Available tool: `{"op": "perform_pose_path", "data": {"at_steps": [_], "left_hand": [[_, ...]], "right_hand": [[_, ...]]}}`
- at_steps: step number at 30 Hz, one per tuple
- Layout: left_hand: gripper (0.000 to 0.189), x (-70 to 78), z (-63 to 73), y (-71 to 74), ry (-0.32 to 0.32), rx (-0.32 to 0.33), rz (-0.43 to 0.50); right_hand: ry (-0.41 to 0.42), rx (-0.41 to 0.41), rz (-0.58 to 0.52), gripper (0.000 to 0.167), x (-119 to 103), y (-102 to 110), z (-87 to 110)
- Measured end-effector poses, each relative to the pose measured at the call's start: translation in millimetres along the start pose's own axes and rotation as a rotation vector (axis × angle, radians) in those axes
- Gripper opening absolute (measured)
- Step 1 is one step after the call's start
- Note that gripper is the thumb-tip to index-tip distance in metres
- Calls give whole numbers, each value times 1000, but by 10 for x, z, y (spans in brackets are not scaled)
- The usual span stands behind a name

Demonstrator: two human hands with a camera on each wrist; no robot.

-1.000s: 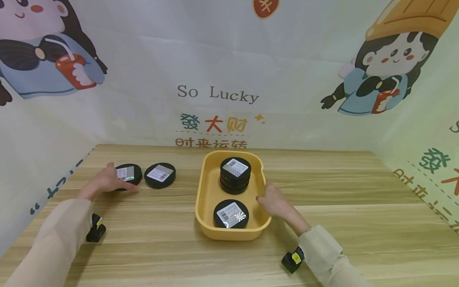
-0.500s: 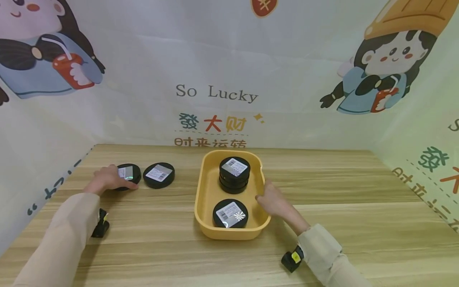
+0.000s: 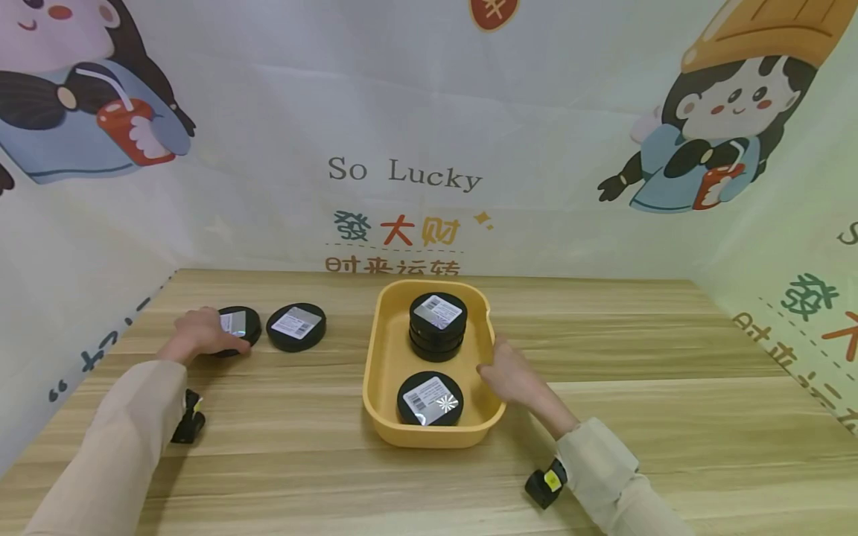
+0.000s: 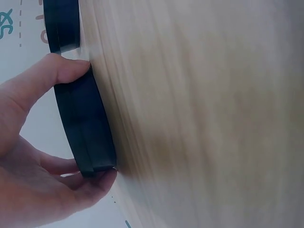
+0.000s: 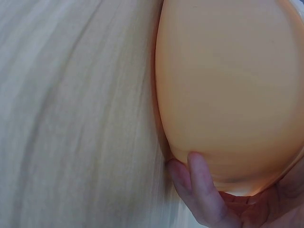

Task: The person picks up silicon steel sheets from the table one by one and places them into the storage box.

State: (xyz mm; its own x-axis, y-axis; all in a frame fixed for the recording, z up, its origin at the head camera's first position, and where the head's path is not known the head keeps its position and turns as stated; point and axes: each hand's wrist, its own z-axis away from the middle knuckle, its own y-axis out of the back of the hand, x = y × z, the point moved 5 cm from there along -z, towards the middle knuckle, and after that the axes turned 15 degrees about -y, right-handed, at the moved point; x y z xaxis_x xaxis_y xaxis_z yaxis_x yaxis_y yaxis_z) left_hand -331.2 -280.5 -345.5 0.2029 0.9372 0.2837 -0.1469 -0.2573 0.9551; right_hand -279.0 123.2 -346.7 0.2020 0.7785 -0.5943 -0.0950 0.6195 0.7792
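At the far left of the head view, my left hand [image 3: 204, 333] grips a flat round black container [image 3: 234, 325] with a white and silver label. Thumb and fingers hold opposite sides of its edge in the left wrist view, where the black container [image 4: 85, 121] stays down at the table surface. Just right of it lies a second black container [image 3: 297, 327], untouched. My right hand [image 3: 512, 376] holds the right wall of a yellow bin [image 3: 372, 372], thumb over the rim; in the right wrist view fingers [image 5: 202, 178] lie against its outside wall.
Inside the bin, a stack of black containers [image 3: 438, 327] stands at the back and another black container [image 3: 430, 400] lies at the front. The wooden table [image 3: 302, 476] ends at a printed cloth backdrop [image 3: 550, 223] behind and at both sides.
My left hand and the black container in it have shifted slightly left, away from the neighbouring one. The right hand and the bin have stayed put.
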Motion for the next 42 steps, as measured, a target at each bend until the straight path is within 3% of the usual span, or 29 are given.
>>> {"op": "perform_pose_path", "data": {"at_steps": [8, 13, 18, 27, 31, 42], "left_hand": [[76, -49, 66, 13, 108, 16, 35], [80, -71, 102, 22, 160, 70, 73], [78, -80, 128, 45, 135, 146, 96], [77, 25, 130, 85, 88, 288, 51], [80, 107, 134, 74, 79, 337, 103], [90, 320, 140, 52, -23, 464, 271]], "right_hand": [[-5, -6, -6, 42, 4, -3, -2], [-6, -6, -5, 43, 5, 6, 1], [-6, -12, -5, 43, 2, -1, -1], [-3, -10, -10, 41, 1, -2, -2], [-4, -7, -2, 41, 2, 0, -1], [-8, -13, -17, 39, -1, 6, 6]]}}
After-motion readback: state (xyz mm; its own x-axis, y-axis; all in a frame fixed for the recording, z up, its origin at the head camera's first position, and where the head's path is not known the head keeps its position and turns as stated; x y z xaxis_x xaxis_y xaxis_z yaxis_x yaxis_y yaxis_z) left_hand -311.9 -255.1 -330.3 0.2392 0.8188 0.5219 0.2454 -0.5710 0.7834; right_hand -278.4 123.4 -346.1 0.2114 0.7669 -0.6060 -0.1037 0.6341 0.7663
